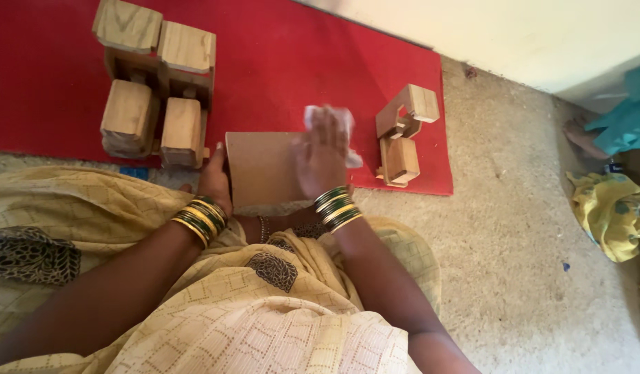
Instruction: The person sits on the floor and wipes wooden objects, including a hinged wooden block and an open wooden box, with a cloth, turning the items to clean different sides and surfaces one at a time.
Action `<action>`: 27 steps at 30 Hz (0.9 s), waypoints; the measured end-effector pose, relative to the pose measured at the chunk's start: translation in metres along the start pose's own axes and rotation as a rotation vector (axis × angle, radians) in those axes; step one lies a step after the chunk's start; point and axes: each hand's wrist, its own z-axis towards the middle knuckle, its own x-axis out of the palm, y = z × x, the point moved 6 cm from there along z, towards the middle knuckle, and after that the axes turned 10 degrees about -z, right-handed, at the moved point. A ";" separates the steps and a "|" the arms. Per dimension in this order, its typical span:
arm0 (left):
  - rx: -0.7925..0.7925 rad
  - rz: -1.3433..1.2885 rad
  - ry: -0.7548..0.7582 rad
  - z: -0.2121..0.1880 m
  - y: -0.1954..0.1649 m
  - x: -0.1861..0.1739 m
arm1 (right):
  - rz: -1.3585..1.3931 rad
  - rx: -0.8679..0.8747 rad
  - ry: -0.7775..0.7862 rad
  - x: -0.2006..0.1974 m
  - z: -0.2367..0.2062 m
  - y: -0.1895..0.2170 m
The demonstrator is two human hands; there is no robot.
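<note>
Both forearms run up from the lap toward twelve o'clock, wrists ringed with green and gold bangles (337,208), and meet over a flat brown board (261,168) that lies half on the red mat (299,62) and half on the speckled floor (514,263).

The left hand (214,179) sits at the board's nine o'clock edge, fingers curled close around that side so the edge is pinched against the palm; it holds the board steady. The right hand (322,156) lies palm down on the board's three o'clock half, fingers spread fairly flat and pointing to twelve. Under and beyond those fingertips is a crumpled white cloth (328,118), pressed down onto the board's upper right corner; bits of it poke out at twelve and at four o'clock of the hand. How tightly the fingers grip the cloth is hard to tell, since the hand covers most of it.

Just at three o'clock of that hand, apart from it, stands a small wooden block piece (401,135) on the mat. At eleven o'clock of the board, beside the left hand, sits a larger cluster of wooden blocks (157,90). Well away at three o'clock lies a yellow cloth bundle (607,211).
</note>
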 end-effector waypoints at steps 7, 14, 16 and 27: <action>0.015 0.111 -0.034 -0.013 -0.011 0.008 | 1.217 0.807 0.302 0.032 -0.001 -0.072; -0.339 0.242 -0.262 -0.037 0.001 0.012 | 1.773 0.758 0.077 0.038 -0.001 -0.085; -0.367 0.061 -0.070 -0.037 0.005 0.024 | 1.727 0.616 0.051 0.040 0.001 -0.090; 0.086 0.213 -0.013 0.007 -0.011 -0.009 | 0.893 0.602 0.237 -0.009 0.013 -0.077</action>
